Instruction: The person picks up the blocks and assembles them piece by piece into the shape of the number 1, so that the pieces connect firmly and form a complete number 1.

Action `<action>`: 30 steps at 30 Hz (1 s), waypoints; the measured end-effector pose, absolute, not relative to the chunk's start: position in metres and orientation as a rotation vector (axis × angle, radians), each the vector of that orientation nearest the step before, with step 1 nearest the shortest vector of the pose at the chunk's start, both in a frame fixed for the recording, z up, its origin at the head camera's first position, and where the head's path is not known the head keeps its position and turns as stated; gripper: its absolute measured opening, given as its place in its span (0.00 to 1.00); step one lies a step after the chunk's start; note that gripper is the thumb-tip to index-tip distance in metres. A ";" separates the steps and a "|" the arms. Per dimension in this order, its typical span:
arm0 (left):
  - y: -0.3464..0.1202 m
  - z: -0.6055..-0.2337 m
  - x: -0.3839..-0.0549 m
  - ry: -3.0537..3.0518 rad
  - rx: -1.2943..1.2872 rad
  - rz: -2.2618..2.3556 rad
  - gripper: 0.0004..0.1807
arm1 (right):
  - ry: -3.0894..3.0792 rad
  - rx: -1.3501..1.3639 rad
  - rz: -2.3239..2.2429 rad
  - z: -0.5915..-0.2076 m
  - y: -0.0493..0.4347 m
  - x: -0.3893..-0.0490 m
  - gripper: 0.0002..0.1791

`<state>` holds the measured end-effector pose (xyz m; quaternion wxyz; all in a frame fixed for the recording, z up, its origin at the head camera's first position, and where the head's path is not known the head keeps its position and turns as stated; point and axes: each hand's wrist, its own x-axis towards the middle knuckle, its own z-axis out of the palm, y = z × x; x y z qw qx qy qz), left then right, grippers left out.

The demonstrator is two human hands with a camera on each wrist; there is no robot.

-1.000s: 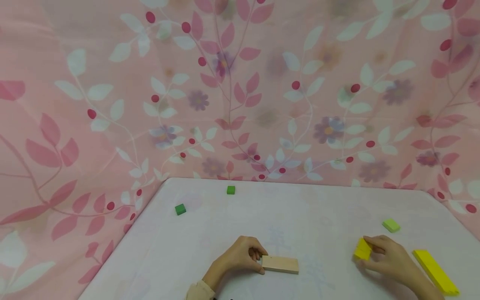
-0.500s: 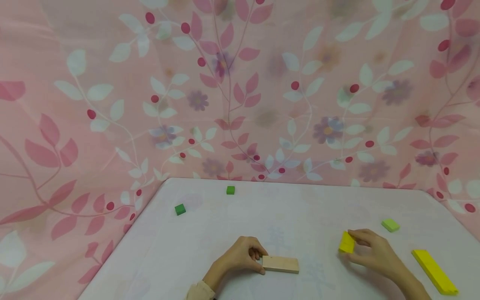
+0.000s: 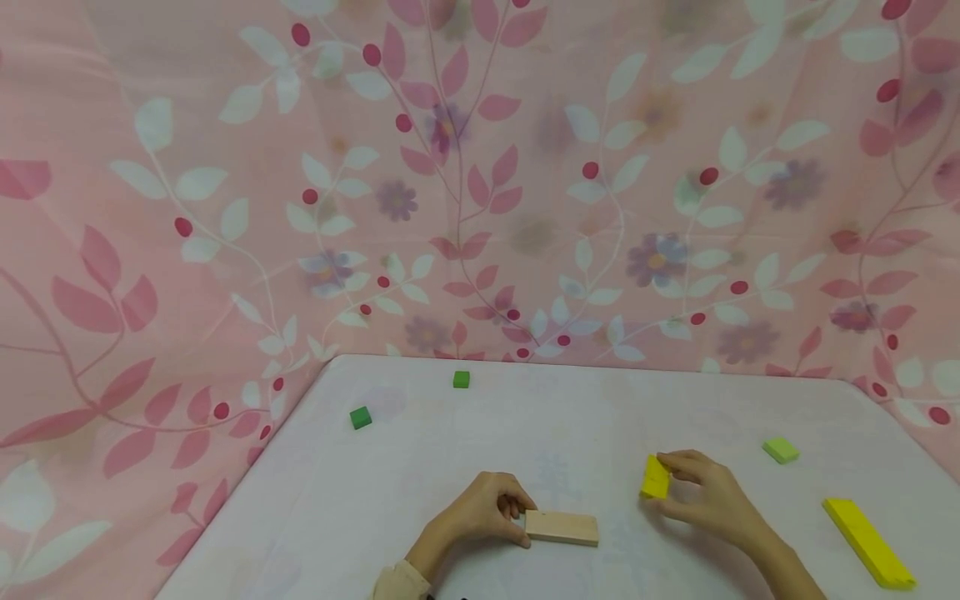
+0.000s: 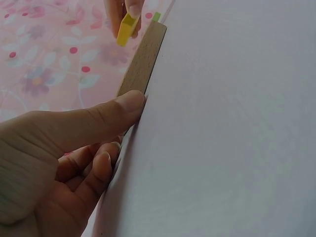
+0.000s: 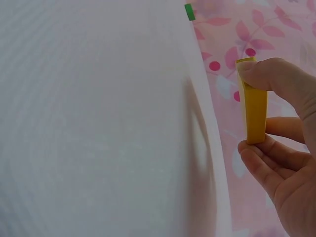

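Observation:
My left hand pinches the left end of a flat natural-wood block that lies on the white-covered table. In the left wrist view the thumb presses along one side of this wooden block, with the other fingers curled behind it. To the right of it, my right hand holds a short yellow block between thumb and fingertips. In the right wrist view the yellow block is raised off the table, gripped at its two ends.
Two small green blocks, one dark and one brighter, lie at the back left. A light green block and a long yellow block lie on the right. Behind the table hangs a pink floral cloth.
My right hand has carried the short yellow block leftward, closer to the wooden block. The left hand and the wooden block have stayed in place.

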<state>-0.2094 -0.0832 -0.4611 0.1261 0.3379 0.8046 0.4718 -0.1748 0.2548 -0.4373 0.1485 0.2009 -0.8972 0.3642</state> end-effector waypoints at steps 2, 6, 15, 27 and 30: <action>-0.083 -0.461 -0.209 2.342 0.979 1.371 0.18 | -2.574 0.593 1.053 -0.437 0.251 -0.177 0.30; -0.083 -0.461 -0.209 2.344 0.963 1.376 0.18 | -2.579 0.605 1.069 -0.437 0.246 -0.180 0.31; -0.082 -0.461 -0.208 2.377 0.958 1.364 0.18 | -2.526 0.681 1.076 -0.436 0.234 -0.184 0.30; -0.083 -0.462 -0.210 2.374 1.008 1.353 0.18 | -2.554 0.727 1.122 -0.438 0.222 -0.188 0.31; -0.083 -0.462 -0.210 2.374 1.018 1.353 0.18 | -2.561 0.739 1.114 -0.439 0.220 -0.189 0.31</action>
